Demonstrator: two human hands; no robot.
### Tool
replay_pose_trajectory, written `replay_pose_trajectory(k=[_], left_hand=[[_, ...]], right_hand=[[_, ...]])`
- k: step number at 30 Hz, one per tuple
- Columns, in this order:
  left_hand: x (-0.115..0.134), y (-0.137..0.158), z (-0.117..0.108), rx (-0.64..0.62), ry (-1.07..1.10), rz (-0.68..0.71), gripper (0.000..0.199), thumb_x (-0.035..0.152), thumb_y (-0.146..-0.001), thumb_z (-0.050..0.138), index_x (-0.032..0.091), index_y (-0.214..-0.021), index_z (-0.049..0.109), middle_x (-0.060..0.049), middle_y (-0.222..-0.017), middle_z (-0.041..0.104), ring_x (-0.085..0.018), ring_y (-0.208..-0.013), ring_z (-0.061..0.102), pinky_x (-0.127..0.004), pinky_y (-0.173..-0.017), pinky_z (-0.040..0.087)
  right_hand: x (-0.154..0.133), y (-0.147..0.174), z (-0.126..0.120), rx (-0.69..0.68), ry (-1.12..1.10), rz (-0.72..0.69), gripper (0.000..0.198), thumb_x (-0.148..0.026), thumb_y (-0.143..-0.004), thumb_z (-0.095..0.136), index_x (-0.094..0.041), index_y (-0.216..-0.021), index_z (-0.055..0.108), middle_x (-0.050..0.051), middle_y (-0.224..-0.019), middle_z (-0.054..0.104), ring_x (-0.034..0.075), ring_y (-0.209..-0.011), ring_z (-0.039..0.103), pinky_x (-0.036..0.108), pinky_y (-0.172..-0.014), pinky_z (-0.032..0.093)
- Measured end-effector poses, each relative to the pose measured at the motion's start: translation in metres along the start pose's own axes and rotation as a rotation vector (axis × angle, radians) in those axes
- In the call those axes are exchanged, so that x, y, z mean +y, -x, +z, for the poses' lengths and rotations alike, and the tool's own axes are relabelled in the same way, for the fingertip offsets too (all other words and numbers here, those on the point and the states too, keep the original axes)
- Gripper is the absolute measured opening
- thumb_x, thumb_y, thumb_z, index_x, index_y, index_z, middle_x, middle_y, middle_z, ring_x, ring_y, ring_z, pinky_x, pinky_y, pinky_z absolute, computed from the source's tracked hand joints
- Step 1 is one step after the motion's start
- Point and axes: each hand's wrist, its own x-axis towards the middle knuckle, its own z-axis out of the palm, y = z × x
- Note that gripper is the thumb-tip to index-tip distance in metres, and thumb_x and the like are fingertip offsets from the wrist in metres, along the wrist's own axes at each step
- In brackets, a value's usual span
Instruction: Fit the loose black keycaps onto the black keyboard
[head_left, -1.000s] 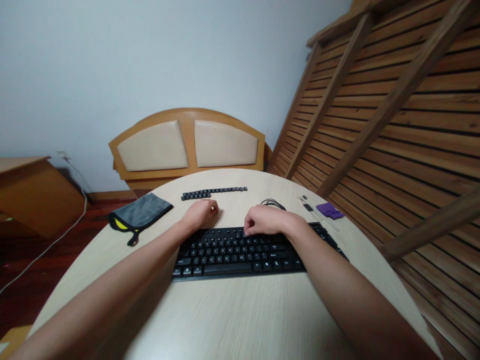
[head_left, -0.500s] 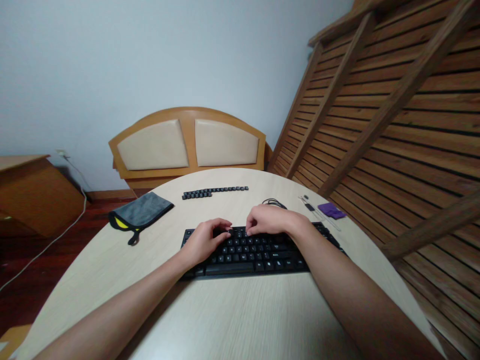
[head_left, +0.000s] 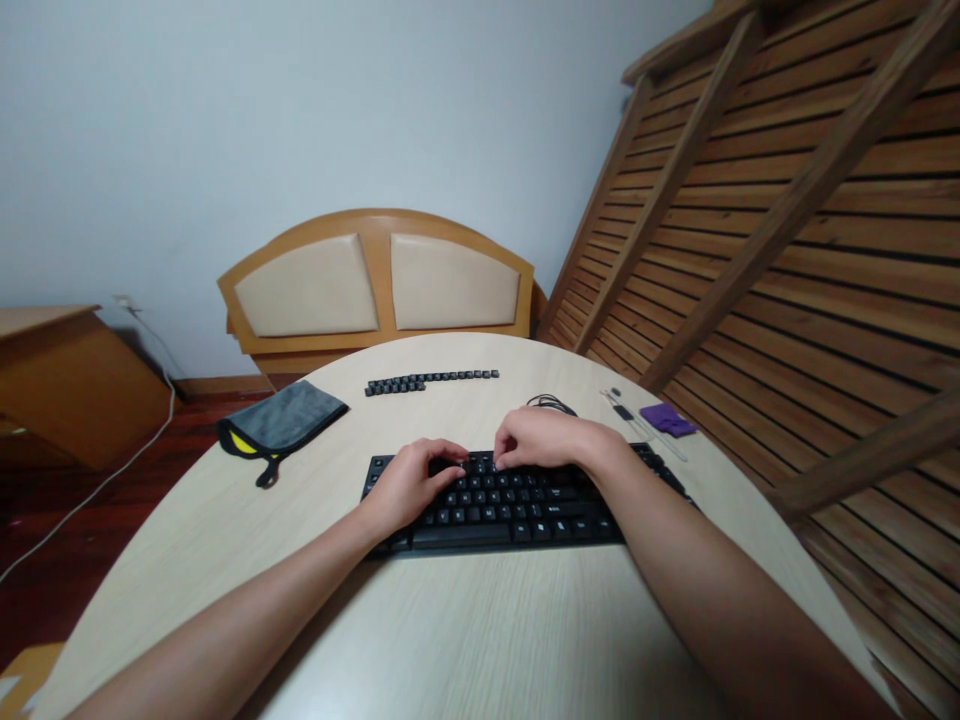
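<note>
A black keyboard [head_left: 472,535] lies on the table in front of me, its keys marked in white. My left hand [head_left: 414,482] rests over its left part, thumb and fingertips drawn close together at the upper key row. What sits between those fingertips is too small to make out. My right hand [head_left: 534,438] is bent over the upper middle of the keyboard, with curled fingers pinched down at the same row. Its fingertips hide whatever they grip. Beyond the keyboard, loose black keycaps [head_left: 396,385] are lined up in rows on the table.
A grey cloth [head_left: 289,425] with a yellow underside lies at the left. A coiled black cable [head_left: 551,403] shows behind my right hand. Thin metal tools [head_left: 624,412] and a purple cloth [head_left: 667,420] lie at the right of the round table [head_left: 480,630].
Both hands stay at the upper key row. The left fingertips have shifted slightly to the right, and the right hand is almost unmoved. The view has shifted a little.
</note>
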Motion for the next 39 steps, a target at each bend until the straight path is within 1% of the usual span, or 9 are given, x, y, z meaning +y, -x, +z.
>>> replay_pose_trajectory(k=[7,11,15,17,20,25,29,34,39], left_hand=[[-0.001,0.003,0.0,0.027,-0.146,0.052,0.014,0.023,-0.089,0.068,0.024,-0.101,0.075,-0.002,-0.102,0.076,-0.023,-0.1,0.067,-0.037,-0.092,0.05],[-0.004,0.003,0.0,0.029,-0.158,0.088,0.014,0.023,-0.09,0.068,0.024,-0.102,0.075,-0.002,-0.102,0.076,-0.023,-0.1,0.066,-0.037,-0.092,0.049],[-0.006,0.002,0.0,0.022,-0.143,0.143,0.013,0.021,-0.09,0.068,0.024,-0.101,0.076,-0.002,-0.101,0.076,-0.022,-0.099,0.066,-0.037,-0.093,0.049],[-0.006,0.002,0.001,0.023,-0.137,0.167,0.013,0.02,-0.09,0.068,0.023,-0.1,0.076,-0.002,-0.101,0.076,-0.021,-0.098,0.066,-0.036,-0.093,0.049],[-0.005,0.002,0.001,0.021,-0.142,0.178,0.013,0.02,-0.091,0.067,0.024,-0.1,0.076,-0.002,-0.101,0.076,-0.021,-0.098,0.066,-0.037,-0.093,0.049],[-0.002,0.003,0.001,0.018,-0.158,0.12,0.016,0.02,-0.092,0.066,0.025,-0.106,0.073,-0.001,-0.104,0.074,-0.022,-0.101,0.065,-0.037,-0.093,0.048],[0.002,0.004,0.0,0.036,-0.172,0.071,0.012,0.021,-0.09,0.067,0.023,-0.101,0.072,-0.002,-0.102,0.074,-0.023,-0.101,0.064,-0.037,-0.092,0.049],[0.004,0.003,0.001,0.061,-0.175,0.034,0.011,0.022,-0.087,0.07,0.022,-0.098,0.073,-0.002,-0.098,0.075,-0.024,-0.098,0.066,-0.036,-0.089,0.05],[0.002,0.001,0.001,0.051,-0.136,0.008,0.011,0.023,-0.085,0.071,0.024,-0.095,0.076,-0.002,-0.097,0.077,-0.023,-0.096,0.068,-0.036,-0.09,0.05]], right_hand=[[0.0,-0.001,0.0,0.001,0.0,0.009,0.015,-0.03,-0.079,0.072,-0.023,-0.09,0.081,0.003,-0.085,0.078,0.02,-0.076,0.069,0.026,-0.063,0.043],[-0.002,0.0,-0.002,0.002,0.006,0.007,0.015,-0.03,-0.08,0.072,-0.023,-0.089,0.081,0.004,-0.085,0.078,0.02,-0.076,0.069,0.026,-0.063,0.043],[-0.006,0.001,-0.001,0.022,0.034,0.017,0.019,-0.036,-0.083,0.069,-0.022,-0.088,0.081,0.005,-0.085,0.078,0.02,-0.075,0.069,0.027,-0.061,0.042],[-0.007,0.0,0.0,0.052,0.038,-0.002,0.021,-0.037,-0.085,0.066,-0.021,-0.088,0.08,0.006,-0.084,0.078,0.02,-0.074,0.068,0.027,-0.06,0.041],[-0.007,-0.005,0.005,0.104,0.002,-0.066,0.02,-0.034,-0.086,0.064,-0.021,-0.091,0.079,0.005,-0.086,0.078,0.019,-0.076,0.069,0.026,-0.063,0.043],[-0.004,-0.013,0.013,0.096,-0.127,-0.164,0.021,-0.033,-0.084,0.067,-0.02,-0.096,0.078,0.004,-0.091,0.078,0.018,-0.082,0.07,0.024,-0.069,0.046],[-0.003,-0.015,0.016,0.077,-0.198,-0.193,0.023,-0.035,-0.083,0.069,-0.019,-0.098,0.077,0.004,-0.091,0.078,0.018,-0.082,0.07,0.024,-0.07,0.047],[-0.002,-0.016,0.019,0.093,-0.183,-0.231,0.022,-0.035,-0.083,0.069,-0.019,-0.097,0.077,0.004,-0.09,0.077,0.017,-0.079,0.069,0.024,-0.068,0.046],[-0.005,-0.015,0.019,0.1,-0.155,-0.209,0.018,-0.03,-0.081,0.069,-0.019,-0.095,0.076,0.003,-0.088,0.077,0.017,-0.078,0.068,0.023,-0.066,0.044]])
